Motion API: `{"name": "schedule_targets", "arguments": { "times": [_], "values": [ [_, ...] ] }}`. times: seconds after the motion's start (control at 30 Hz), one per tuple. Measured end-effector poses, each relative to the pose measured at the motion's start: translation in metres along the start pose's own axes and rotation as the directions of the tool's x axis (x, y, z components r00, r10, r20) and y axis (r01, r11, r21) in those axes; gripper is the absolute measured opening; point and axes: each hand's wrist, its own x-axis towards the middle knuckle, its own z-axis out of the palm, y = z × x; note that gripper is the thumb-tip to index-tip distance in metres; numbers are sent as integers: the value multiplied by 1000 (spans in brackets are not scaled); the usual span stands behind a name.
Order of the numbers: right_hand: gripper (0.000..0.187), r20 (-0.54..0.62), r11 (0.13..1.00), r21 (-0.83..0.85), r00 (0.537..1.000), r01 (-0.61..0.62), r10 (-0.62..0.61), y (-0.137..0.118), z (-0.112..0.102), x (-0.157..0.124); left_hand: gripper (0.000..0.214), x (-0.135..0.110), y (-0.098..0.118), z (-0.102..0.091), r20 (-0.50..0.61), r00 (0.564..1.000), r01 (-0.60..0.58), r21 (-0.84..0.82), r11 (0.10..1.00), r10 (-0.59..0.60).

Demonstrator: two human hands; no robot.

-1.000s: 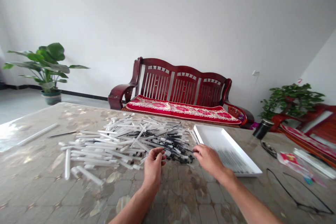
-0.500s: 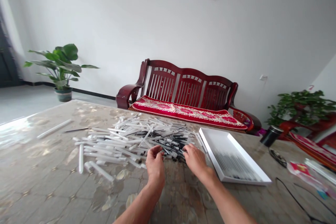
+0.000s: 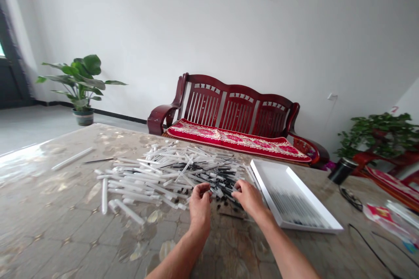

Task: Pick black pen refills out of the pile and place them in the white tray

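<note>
At the front edge of a heap of white pen barrels [image 3: 140, 183] is my left hand [image 3: 200, 205], its thumb and fingers pinched together. What it holds, if anything, is too small to make out. My right hand [image 3: 249, 198] is closed in a similar pinch beside the dark pen parts [image 3: 225, 178], and its fingertips hide what is in them. Small black pieces and a thin dark stick [image 3: 231, 216] lie on the table between the hands. To the right, a white shallow box [image 3: 273, 213] holds a row of clear pens [image 3: 296, 207].
A single white tube [image 3: 72, 158] and a thin dark rod [image 3: 98, 160] lie on the patterned table [image 3: 81, 222] at left. A black cylinder [image 3: 343, 170], cables [image 3: 369, 248] and plastic packets [image 3: 381, 216] are at right. Behind stands a wooden bench [image 3: 242, 109].
The view has shifted slightly. My hands have moved a little, both still pinched at the heap's front edge. The thin dark stick and black pieces now show between them.
</note>
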Motion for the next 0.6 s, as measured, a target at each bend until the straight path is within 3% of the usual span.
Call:
{"name": "schedule_targets", "arguments": {
  "times": [0.3,0.47,0.6],
  "values": [
    [13,-121,995,-73,990,70,-79,1,1,-12,22,7,8,-6,-103,988,-120,-25,992,117],
    [14,-131,963,74,960,258,-247,-39,15,-33,21,22,24,-16,-242,942,-240,-7,971,231],
    [12,-136,938,85,937,335,-322,-80,23,-36,21,30,28,-22,-331,919,-215,27,976,212]
  ]
}}
